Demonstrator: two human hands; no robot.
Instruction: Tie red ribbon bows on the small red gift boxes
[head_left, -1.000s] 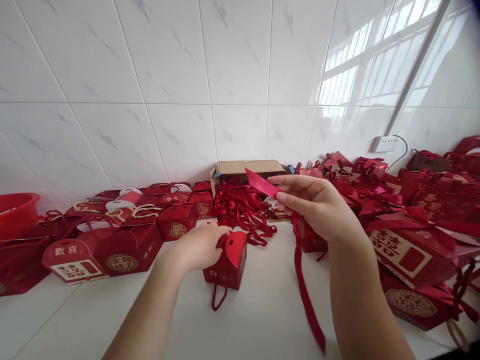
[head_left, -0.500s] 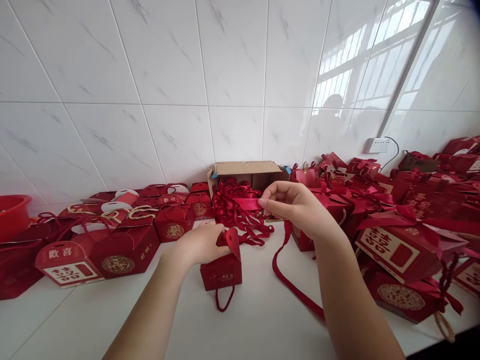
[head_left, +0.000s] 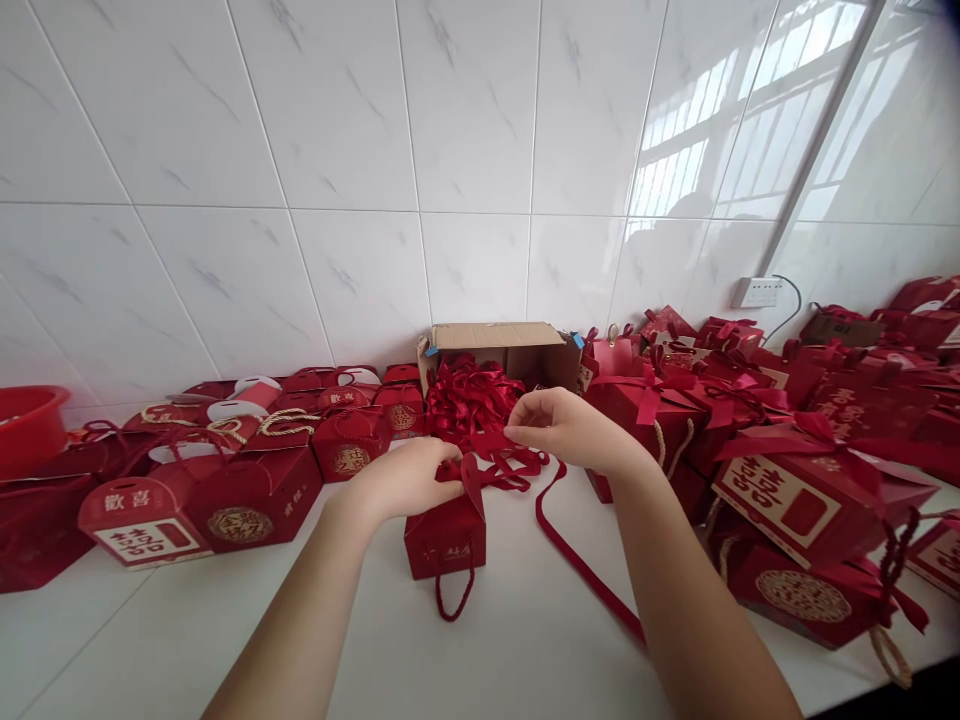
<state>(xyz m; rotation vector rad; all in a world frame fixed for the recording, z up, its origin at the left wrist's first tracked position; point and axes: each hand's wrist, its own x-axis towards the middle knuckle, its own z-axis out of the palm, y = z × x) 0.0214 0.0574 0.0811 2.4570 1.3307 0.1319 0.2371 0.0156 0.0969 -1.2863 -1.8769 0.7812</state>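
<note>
A small red gift box [head_left: 448, 542] stands upright on the white table, a cord handle hanging down its front. My left hand [head_left: 409, 478] is closed on the top flaps of this box, and part of the flaps is hidden under the fingers. Behind and to the right of it, my right hand [head_left: 559, 428] pinches a red ribbon between thumb and forefinger. A long length of red ribbon [head_left: 577, 565] curves across the table below that hand and passes behind the right forearm. More tangled red ribbons [head_left: 474, 395] spill out of an open cardboard box [head_left: 495, 335] against the wall.
Several red gift boxes [head_left: 259, 500] with cord handles are grouped at left, beside a red plastic basin [head_left: 30, 425]. At right, boxes with ribbon bows [head_left: 817, 490] are stacked up. The tiled wall [head_left: 480, 150] bounds the table behind, and a power socket [head_left: 757, 292] is at the right.
My right hand has moved left and down with the ribbon, closer to the small box. My left hand keeps its hold on the box top.
</note>
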